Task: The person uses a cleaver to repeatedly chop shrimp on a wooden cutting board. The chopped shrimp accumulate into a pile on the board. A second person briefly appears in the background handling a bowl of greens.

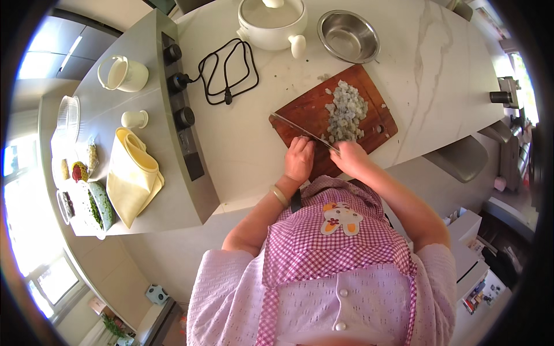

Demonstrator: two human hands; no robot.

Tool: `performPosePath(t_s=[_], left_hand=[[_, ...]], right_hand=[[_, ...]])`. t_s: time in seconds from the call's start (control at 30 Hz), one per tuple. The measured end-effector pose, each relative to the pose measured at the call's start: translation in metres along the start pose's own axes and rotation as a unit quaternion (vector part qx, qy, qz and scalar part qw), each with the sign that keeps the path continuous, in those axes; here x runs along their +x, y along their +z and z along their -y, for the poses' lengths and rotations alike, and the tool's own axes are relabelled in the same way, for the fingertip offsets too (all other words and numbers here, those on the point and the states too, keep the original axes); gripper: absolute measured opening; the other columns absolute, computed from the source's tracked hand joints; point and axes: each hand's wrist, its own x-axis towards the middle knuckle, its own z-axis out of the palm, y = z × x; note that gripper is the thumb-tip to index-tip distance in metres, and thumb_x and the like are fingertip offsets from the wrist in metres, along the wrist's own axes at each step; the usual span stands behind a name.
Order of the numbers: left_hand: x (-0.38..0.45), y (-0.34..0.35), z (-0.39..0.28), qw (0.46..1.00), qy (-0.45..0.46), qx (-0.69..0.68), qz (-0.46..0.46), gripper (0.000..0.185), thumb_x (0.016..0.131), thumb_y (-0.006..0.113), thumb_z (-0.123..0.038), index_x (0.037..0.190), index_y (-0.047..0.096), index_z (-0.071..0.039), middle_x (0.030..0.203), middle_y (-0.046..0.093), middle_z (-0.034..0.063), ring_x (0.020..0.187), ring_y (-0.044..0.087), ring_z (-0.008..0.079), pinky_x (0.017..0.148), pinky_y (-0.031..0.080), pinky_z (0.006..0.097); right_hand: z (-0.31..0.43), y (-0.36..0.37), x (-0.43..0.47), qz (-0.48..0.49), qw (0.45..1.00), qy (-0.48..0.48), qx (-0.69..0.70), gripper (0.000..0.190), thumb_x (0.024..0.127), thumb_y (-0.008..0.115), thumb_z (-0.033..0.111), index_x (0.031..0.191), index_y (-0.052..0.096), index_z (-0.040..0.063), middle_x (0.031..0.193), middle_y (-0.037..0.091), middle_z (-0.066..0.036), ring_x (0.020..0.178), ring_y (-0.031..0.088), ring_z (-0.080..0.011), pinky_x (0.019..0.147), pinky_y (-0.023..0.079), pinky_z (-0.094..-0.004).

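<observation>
A reddish-brown wooden cutting board lies at an angle on the marble-patterned table before me. My right hand is closed around the handle of a kitchen knife, whose blade reaches up and left across the board. Just left of the blade, my left hand rests at the board's near edge with fingers curled; a small dark bit shows at its fingertips, but whether it holds something I cannot tell. A heap of chopped greyish, translucent pieces, which look like raw shrimp, sits on the board beyond the knife.
Beyond the board stand a stainless steel bowl and a white lidded pot. A black power cord runs from a socket strip at left. The raised grey counter bears a folded yellow cloth, a cream pail and vegetables.
</observation>
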Motion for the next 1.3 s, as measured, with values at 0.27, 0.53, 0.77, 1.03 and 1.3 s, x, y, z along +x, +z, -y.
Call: performPosePath(t_s=[0.27,0.53,0.77,1.03,1.3], left_hand=[[0.001,-0.007,0.0,0.999,0.035,-0.015,-0.03,0.016,0.081,0.072,0.005,0.096,0.069,0.001,0.102,0.066,0.0151,0.094,0.063,0.0359,0.082,0.055,0.0431],[-0.003,-0.003,0.003,1.0,0.022,-0.015,-0.012,0.022,0.076,0.07,0.008,0.097,0.068,0.002,0.102,0.065,0.0154,0.095,0.062,0.0357,0.082,0.054,0.0426],[-0.001,-0.005,0.003,0.999,0.042,-0.019,-0.006,0.019,0.079,0.07,0.007,0.098,0.069,0.001,0.103,0.066,0.015,0.094,0.063,0.0356,0.081,0.055,0.0428],[-0.005,-0.003,0.005,0.999,0.028,-0.008,-0.016,0.021,0.078,0.07,0.007,0.099,0.069,0.001,0.103,0.066,0.016,0.094,0.063,0.0356,0.081,0.055,0.0431],[-0.004,-0.007,0.006,0.998,0.056,-0.011,0.024,0.024,0.077,0.069,0.007,0.1,0.068,0.0,0.105,0.065,0.0151,0.097,0.062,0.0356,0.084,0.055,0.0431]], right_hand=[[0.018,0.004,0.022,-0.015,0.977,0.097,0.187,0.033,0.094,0.065,0.027,0.085,0.066,-0.004,0.069,0.064,-0.025,0.072,0.066,-0.0462,0.067,0.052,-0.051],[0.005,-0.024,-0.02,0.053,0.997,0.034,0.04,0.028,0.092,0.065,0.024,0.085,0.068,-0.002,0.075,0.066,-0.025,0.075,0.066,-0.0456,0.069,0.051,-0.0535],[0.022,0.015,0.028,-0.007,0.957,0.164,0.238,0.032,0.094,0.064,0.027,0.082,0.065,-0.002,0.072,0.066,-0.023,0.074,0.066,-0.0448,0.069,0.053,-0.0487],[0.002,-0.022,-0.006,0.06,0.994,0.009,0.088,0.032,0.094,0.064,0.026,0.085,0.066,-0.005,0.063,0.057,-0.02,0.06,0.061,-0.0339,0.063,0.048,-0.0457],[0.025,0.014,0.045,-0.001,0.962,0.118,0.248,0.034,0.094,0.065,0.028,0.085,0.067,-0.004,0.071,0.065,-0.026,0.071,0.067,-0.0446,0.067,0.052,-0.0504]])
